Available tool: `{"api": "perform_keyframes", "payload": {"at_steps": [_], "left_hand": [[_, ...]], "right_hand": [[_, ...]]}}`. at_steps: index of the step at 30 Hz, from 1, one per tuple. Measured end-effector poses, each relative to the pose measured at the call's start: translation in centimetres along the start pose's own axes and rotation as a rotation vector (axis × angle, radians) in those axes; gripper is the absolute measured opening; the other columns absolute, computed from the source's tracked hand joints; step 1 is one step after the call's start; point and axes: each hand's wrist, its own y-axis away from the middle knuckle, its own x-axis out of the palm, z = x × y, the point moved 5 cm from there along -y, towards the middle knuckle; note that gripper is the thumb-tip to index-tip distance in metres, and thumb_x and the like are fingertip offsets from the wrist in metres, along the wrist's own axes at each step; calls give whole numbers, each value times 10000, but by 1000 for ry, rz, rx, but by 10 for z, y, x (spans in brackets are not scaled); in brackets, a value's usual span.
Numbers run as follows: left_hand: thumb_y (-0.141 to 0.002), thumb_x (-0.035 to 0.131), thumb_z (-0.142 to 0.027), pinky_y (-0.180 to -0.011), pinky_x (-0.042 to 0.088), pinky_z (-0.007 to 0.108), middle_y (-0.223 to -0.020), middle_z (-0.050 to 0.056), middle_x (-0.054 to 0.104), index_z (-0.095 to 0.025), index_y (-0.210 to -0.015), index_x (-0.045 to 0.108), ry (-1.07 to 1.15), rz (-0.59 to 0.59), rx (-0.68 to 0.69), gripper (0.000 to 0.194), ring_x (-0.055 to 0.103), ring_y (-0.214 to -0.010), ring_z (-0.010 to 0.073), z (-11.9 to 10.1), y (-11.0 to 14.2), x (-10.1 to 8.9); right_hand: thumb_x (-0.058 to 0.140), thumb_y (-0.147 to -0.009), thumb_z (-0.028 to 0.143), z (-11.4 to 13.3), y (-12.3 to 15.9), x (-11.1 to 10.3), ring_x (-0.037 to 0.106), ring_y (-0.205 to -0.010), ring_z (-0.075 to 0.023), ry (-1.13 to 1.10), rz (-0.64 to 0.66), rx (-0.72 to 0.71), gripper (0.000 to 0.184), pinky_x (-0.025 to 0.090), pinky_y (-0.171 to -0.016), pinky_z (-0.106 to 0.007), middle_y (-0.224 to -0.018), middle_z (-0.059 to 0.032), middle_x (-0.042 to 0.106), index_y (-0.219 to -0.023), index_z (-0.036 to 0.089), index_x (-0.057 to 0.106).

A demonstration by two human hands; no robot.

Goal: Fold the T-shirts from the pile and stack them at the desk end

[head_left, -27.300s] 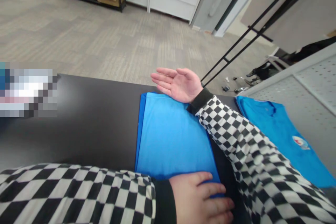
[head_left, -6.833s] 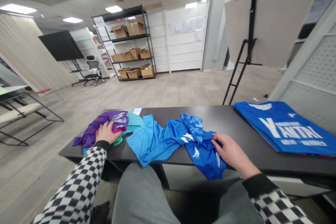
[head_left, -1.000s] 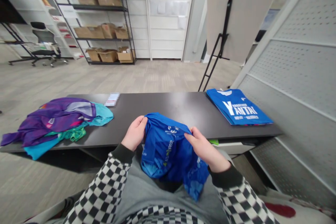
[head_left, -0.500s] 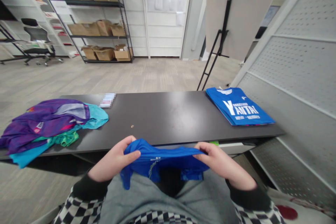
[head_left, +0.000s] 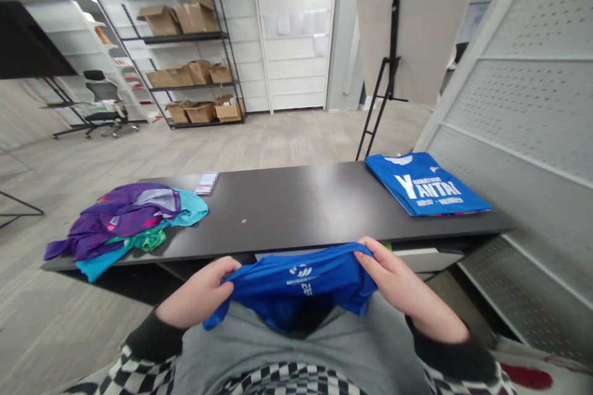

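I hold a blue shirt with white print stretched between both hands, just above my lap and in front of the black table. My left hand pinches its left edge, fingers closed on the cloth. My right hand grips its right edge the same way. The shirt's lower part sags onto my grey trousers.
A folded blue shirt with white lettering lies at the table's right end. A loose heap of purple, teal and green garments sits at the left end. A perforated panel stands to the right, an easel board and shelves with cardboard boxes behind.
The shirt has been pulled out from a bunched lump into a wide band between my hands. My head has lifted slightly, showing more of the room.
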Motion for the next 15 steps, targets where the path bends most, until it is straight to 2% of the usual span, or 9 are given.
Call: {"api": "perform_keyframes", "payload": {"at_steps": [4, 7, 11, 15], "left_hand": [[-857, 576, -250, -847, 555, 326, -922, 29, 746, -254, -904, 771, -24, -15, -35, 200, 702, -909, 264, 6, 8, 1], [-950, 614, -375, -843, 573, 328, -896, 18, 753, -266, -955, 782, 94, -53, -30, 201, 703, -883, 261, 3, 7, 0], [-1011, 658, -521, -913, 596, 349, -1009, 35, 802, -268, -1118, 798, 195, -229, 37, 309, 737, -957, 268, -5, -5, -12], [-1018, 669, -568, -998, 608, 380, -1150, 83, 835, -261, -1161, 812, 183, -453, 100, 368, 769, -1103, 309, -9, -14, -25]], "right_hand": [[621, -1072, 649, -2, 17, -10, 563, -801, -204, -47, -54, 23, 401, 499, -753, -321, -861, 6, 608, -973, 265, 677], [629, -1061, 666, -4, 29, -17, 543, -762, -194, -71, -56, 30, 414, 492, -727, -318, -839, 13, 598, -978, 263, 680], [606, -1063, 693, -11, 36, -26, 577, -782, -207, -33, -105, 58, 451, 505, -737, -326, -851, 0, 642, -1001, 258, 708], [598, -1037, 703, -19, 30, -38, 606, -753, -232, 152, -263, 141, 479, 488, -706, -342, -770, -5, 649, -889, 261, 706]]}}
